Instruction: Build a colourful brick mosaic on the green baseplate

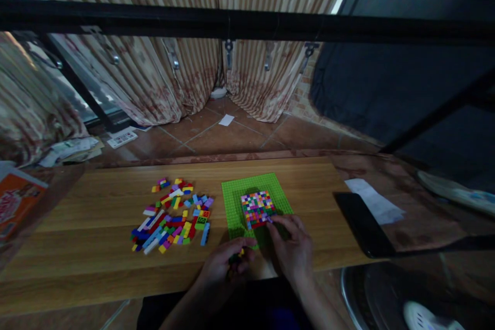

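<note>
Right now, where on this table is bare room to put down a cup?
Bare wood lies left of the loose bricks, and between the green baseplate and the black device. Crowded: the near edge, where left hand and right hand work at the mosaic.

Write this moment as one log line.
left hand: curled around small bricks | right hand: fingertips at near edge of multicoloured brick mosaic | green baseplate: under mosaic | loose brick pile: left of baseplate

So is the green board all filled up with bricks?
No, the green board is only partly filled. A square patch of coloured bricks sits on it, with bare green showing around it.
</note>
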The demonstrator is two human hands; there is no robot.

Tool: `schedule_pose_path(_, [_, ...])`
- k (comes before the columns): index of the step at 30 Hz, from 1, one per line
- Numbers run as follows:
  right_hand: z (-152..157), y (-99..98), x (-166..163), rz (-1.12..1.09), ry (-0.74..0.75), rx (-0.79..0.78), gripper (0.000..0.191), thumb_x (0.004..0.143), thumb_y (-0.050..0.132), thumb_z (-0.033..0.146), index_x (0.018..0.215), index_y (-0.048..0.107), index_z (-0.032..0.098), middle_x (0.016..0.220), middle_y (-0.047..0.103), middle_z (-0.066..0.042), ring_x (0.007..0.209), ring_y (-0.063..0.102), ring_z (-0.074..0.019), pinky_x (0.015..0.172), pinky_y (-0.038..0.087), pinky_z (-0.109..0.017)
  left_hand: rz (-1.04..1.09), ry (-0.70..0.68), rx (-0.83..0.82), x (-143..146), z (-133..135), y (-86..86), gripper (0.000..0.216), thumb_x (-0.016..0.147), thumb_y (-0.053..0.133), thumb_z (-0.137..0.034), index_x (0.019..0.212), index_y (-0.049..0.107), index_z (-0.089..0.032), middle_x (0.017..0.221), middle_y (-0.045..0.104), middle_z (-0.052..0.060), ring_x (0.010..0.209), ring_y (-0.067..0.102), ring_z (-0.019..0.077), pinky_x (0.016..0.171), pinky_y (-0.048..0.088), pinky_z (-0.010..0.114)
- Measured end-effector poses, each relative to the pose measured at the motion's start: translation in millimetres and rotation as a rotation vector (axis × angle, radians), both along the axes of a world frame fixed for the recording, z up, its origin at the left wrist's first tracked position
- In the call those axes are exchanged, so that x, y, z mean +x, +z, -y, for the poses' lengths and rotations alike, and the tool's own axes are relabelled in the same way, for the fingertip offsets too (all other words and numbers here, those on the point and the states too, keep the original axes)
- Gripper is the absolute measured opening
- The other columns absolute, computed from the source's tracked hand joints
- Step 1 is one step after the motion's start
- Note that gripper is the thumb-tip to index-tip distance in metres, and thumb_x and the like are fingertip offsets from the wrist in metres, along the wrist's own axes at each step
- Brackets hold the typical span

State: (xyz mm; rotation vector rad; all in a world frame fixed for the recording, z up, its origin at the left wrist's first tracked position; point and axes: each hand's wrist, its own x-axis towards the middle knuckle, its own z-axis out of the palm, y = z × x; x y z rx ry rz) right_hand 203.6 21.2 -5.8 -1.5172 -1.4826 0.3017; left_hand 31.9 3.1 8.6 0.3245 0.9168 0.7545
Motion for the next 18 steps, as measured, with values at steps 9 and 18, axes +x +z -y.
schedule_pose_path(9, [4.0, 4.1, -0.3, 0.206, 0.003, 0.044, 0.018, 0.087, 0.057, 0.032, 0.097, 0.069, 0.023, 0.090, 0.062, -0.007, 0.082, 0.059, -0.0179, 0.072, 0.051, -0.032, 0.033, -0.024, 0.024, -3.9, -0.1, 4.8, 0.025, 0.078, 0.060, -0.030, 0.095, 0.066, -0.013, 0.071, 0.057, 0.002, 0.046, 0.039, 0.0034, 0.040, 0.019, 0.018])
schedule_pose_path(18, [-0.7, 7.9, -9.5, 0.175, -0.048, 0.055, 0.015, 0.087, 0.054, 0.026, 0.088, 0.068, 0.021, 0.090, 0.061, -0.007, 0.085, 0.057, -0.0190, 0.075, 0.050, -0.035, 0.048, -0.010, 0.050, -5.1, 1.9, 3.2, 0.026, 0.076, 0.062, -0.029, 0.095, 0.067, -0.012, 0.072, 0.059, 0.004, 0.048, 0.041, 0.0042, 0.042, 0.021, 0.018])
